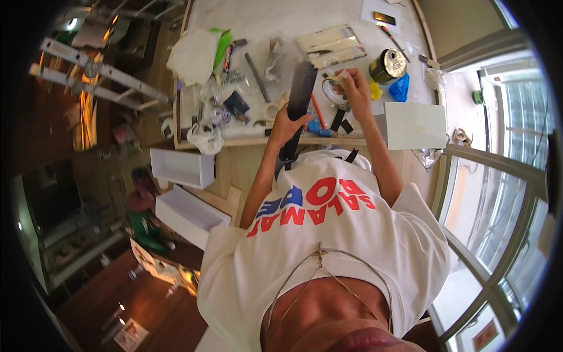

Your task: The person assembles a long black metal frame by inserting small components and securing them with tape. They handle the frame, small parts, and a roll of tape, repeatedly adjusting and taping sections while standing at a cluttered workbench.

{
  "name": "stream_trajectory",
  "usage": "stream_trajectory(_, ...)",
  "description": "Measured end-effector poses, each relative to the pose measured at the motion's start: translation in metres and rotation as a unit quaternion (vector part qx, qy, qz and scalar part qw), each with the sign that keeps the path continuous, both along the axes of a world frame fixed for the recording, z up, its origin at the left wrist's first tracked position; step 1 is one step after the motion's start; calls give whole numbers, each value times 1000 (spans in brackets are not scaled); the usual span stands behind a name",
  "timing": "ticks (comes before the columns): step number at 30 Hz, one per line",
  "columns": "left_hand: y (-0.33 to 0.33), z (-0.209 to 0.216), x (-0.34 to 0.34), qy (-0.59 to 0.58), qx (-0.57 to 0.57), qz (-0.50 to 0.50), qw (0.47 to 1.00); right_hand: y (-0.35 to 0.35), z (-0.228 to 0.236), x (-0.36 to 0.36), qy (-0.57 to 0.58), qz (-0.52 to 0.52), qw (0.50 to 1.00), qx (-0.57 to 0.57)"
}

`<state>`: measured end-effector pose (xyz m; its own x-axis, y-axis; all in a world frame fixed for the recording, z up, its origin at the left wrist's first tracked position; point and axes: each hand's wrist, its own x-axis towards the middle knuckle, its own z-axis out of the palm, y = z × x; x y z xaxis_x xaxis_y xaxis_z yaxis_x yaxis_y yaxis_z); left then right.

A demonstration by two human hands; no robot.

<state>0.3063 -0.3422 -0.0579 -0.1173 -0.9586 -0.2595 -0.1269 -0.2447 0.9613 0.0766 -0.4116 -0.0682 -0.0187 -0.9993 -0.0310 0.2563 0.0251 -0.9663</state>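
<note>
Dark strip (pixel 301 89), mostly beyond the left grip (pixel 285 125) clasped around it — tape roll (pixel 334 81) in pinched right grip (pixel 356 92)

white t-shirt (pixel 328 232): bold red and blue capital lettering (pixel 317 216) across front, upside down.

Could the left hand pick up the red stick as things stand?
Probably not without letting go: the left hand grips the black strip, though the red stick lies close by.
</note>
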Motion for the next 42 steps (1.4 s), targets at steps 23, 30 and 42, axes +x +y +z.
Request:
stream_trajectory(23,4,-22,16,90,142,-26,985,-19,17,56,480,144,857,-122)
stream_trajectory(30,3,-35,26,72,153,-56,984,-18,18,74,535,156,820,-134)
stream_trajectory(42,4,-50,27,71,151,-70,983,-20,20,77,514,128,839,-127)
